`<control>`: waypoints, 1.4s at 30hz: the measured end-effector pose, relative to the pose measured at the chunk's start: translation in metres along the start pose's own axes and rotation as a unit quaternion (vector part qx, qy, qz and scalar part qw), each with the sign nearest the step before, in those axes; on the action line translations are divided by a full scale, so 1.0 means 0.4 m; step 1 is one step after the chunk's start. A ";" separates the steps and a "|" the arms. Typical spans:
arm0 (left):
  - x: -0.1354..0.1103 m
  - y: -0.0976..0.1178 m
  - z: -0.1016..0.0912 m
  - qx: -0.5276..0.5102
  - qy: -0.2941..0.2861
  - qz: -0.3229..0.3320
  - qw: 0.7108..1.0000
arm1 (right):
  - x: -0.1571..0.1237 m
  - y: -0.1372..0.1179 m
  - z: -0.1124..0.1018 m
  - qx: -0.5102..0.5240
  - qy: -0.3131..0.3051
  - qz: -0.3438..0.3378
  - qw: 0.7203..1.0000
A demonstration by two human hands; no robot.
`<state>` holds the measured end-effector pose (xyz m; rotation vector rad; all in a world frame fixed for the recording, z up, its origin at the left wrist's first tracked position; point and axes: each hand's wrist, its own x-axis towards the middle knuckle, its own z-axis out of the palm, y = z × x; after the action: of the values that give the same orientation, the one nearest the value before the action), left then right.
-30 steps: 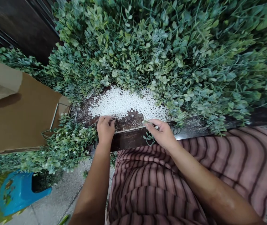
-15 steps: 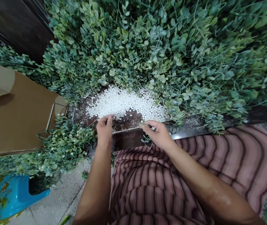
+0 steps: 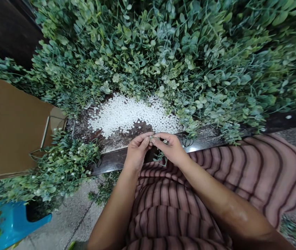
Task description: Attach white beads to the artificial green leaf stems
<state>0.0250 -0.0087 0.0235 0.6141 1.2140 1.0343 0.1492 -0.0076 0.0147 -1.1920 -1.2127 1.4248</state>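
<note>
Thumb and fingers of my right hand [image 3: 170, 147] pinch a small green leafy sprig [image 3: 160, 158], whose leaves hang below the fingers. My left hand [image 3: 138, 149] is closed in a pinch against the sprig's upper end, its fingertips meeting those of my right hand. A tiny pale bit shows between the fingertips, too small to make out. Just beyond both hands, a spread of small white beads [image 3: 127, 113] lies on the dark wooden board [image 3: 140, 129].
A thick mass of artificial greenery [image 3: 148, 52] fills the far side. At left stands a cardboard box [image 3: 15, 128], with more leafy sprigs [image 3: 69, 152] beside it. A blue plastic stool [image 3: 7, 222] is on the floor at lower left. Striped cloth [image 3: 176, 205] covers my lap.
My left hand has moved from the near edge of the white beads toward me and right, to meet my right hand at the sprig. The view has shifted slightly right.
</note>
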 end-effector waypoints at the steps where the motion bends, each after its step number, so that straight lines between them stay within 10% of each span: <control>1: -0.002 0.003 -0.008 0.023 -0.001 0.008 1.000 | 0.001 -0.001 -0.001 0.004 -0.005 0.000 1.000; 19: -0.007 0.034 -0.034 0.224 -0.029 0.084 0.970 | 0.002 0.004 0.008 -0.003 -0.006 0.012 1.000; 42: 0.016 -0.011 -0.059 -0.004 -0.013 0.028 1.000 | -0.009 -0.004 0.017 -0.048 -0.023 -0.010 0.999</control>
<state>0.0037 -0.0080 0.0104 0.6574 1.1749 1.0734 0.1430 -0.0120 0.0171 -1.2147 -1.3340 1.3989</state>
